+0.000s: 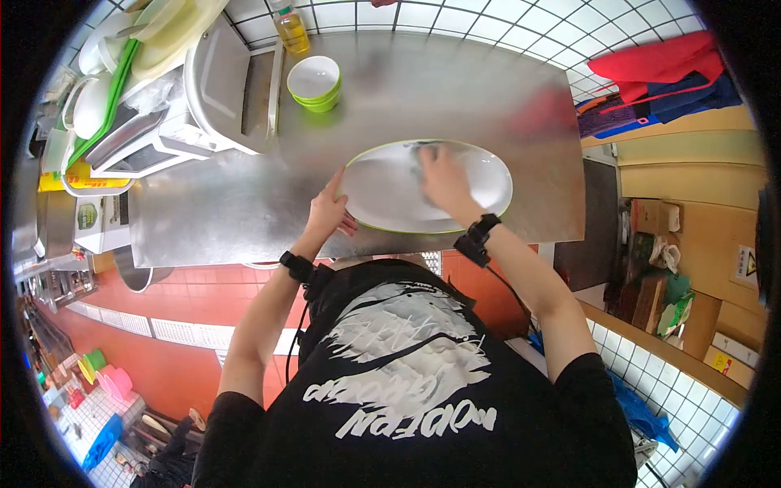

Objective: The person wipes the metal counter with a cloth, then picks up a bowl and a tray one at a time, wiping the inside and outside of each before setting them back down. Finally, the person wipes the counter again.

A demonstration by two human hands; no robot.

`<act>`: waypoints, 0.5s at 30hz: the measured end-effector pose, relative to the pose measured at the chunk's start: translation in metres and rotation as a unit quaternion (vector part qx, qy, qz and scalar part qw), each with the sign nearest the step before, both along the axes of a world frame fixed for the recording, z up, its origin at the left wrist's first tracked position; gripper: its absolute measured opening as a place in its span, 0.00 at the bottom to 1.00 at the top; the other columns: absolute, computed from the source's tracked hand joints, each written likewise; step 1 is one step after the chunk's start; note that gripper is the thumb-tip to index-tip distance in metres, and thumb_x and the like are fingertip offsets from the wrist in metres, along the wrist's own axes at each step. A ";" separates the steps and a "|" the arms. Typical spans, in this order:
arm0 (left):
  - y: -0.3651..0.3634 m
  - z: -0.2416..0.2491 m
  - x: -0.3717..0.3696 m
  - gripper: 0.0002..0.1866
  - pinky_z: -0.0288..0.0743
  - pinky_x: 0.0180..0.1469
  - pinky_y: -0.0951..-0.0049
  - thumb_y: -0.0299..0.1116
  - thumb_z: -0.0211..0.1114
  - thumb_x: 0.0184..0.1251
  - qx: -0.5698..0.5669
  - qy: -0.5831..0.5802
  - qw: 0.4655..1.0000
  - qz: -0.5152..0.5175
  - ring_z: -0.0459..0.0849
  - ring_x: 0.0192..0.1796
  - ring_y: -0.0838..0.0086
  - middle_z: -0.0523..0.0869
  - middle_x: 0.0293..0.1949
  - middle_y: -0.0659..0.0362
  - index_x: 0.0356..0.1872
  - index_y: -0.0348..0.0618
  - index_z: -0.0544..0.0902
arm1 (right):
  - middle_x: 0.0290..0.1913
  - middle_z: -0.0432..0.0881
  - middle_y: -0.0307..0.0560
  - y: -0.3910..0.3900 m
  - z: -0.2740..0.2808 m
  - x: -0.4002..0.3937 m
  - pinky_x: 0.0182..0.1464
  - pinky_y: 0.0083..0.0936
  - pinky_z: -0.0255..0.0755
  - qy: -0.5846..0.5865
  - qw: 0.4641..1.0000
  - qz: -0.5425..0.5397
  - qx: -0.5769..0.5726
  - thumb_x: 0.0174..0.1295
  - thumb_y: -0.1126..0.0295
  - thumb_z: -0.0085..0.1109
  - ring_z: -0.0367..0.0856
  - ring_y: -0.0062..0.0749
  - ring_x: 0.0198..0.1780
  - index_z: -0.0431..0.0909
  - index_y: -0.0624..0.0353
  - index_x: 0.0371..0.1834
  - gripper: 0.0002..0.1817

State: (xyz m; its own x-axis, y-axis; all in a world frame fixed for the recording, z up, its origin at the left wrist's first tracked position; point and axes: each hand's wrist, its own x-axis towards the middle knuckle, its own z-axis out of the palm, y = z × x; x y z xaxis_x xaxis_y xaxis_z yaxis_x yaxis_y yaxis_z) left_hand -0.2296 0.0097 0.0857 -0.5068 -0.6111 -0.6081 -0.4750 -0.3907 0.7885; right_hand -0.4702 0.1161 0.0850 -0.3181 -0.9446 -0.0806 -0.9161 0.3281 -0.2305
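A large white oval plate [378, 187] with a thin green rim lies on the steel table. My left hand [327, 210] grips its left edge, one finger stretched along the rim and the others low at the side. Over the middle of the plate, my right hand [443, 180] presses a greyish cloth [420, 156] against the inner surface. The hand and motion blur hide much of the cloth. A black band with a small device sits on each wrist.
Green-and-white bowls [314, 81] are stacked behind the plate, near an oil bottle [290, 28]. A white appliance [220, 85] with dishes piled on it stands at left on the steel table [211, 203]. Red and blue cloths [659, 77] hang at right.
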 end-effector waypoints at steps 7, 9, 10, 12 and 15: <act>0.001 -0.003 0.000 0.37 0.86 0.22 0.63 0.21 0.47 0.69 -0.014 -0.007 1.000 0.014 0.88 0.21 0.61 0.85 0.23 0.47 0.78 0.64 0.58 | 0.55 0.72 0.53 0.069 0.023 -0.002 0.51 0.44 0.80 -0.064 0.953 0.281 0.090 0.50 0.74 0.66 0.78 0.52 0.55 0.75 0.43 0.58 0.28; 0.000 -0.002 0.000 0.37 0.86 0.22 0.63 0.21 0.47 0.69 -0.013 -0.006 1.000 0.003 0.87 0.20 0.62 0.84 0.22 0.47 0.78 0.63 0.58 | 0.55 0.72 0.52 0.069 0.045 -0.025 0.51 0.43 0.80 -0.057 0.948 0.283 0.131 0.51 0.74 0.65 0.78 0.52 0.56 0.76 0.41 0.57 0.27; -0.001 -0.004 0.001 0.37 0.86 0.22 0.63 0.21 0.47 0.69 -0.014 -0.007 1.000 0.006 0.87 0.20 0.62 0.84 0.22 0.47 0.78 0.63 0.58 | 0.56 0.72 0.50 0.067 0.054 -0.029 0.51 0.42 0.81 -0.050 0.943 0.281 0.173 0.52 0.74 0.65 0.78 0.52 0.56 0.76 0.40 0.56 0.26; -0.003 -0.006 0.001 0.37 0.86 0.22 0.63 0.21 0.47 0.68 0.008 -0.005 1.000 0.002 0.87 0.20 0.62 0.84 0.22 0.47 0.78 0.62 0.58 | 0.56 0.72 0.52 0.065 0.048 -0.014 0.52 0.43 0.80 -0.039 0.940 0.294 0.168 0.54 0.75 0.62 0.77 0.52 0.57 0.76 0.41 0.58 0.26; -0.003 -0.007 0.002 0.37 0.87 0.22 0.62 0.21 0.47 0.68 0.004 0.004 1.000 0.005 0.88 0.21 0.61 0.85 0.23 0.46 0.78 0.62 0.59 | 0.56 0.71 0.53 0.044 0.012 0.023 0.51 0.45 0.80 -0.069 0.954 0.273 0.102 0.56 0.75 0.61 0.76 0.54 0.57 0.75 0.43 0.59 0.25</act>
